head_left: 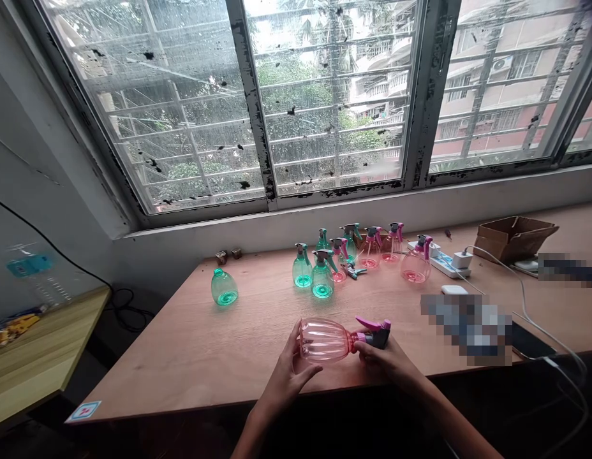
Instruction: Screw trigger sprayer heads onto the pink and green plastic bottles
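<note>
A pink ribbed spray bottle [325, 340] lies on its side near the front edge of the wooden table [191, 344]. My left hand [289, 373] wraps round the bottle's body from below and behind. My right hand [386, 358] grips the pink and grey trigger head [375, 331] at the bottle's neck. Both hands are closed on the bottle.
Several green and pink spray bottles [322, 280] stand at the back middle. A green bottle without a head [224, 288] stands alone to the left. A power strip [444, 260], a cardboard box [513, 237], a phone [530, 343] and cables lie at the right. A lower table [42, 357] stands left.
</note>
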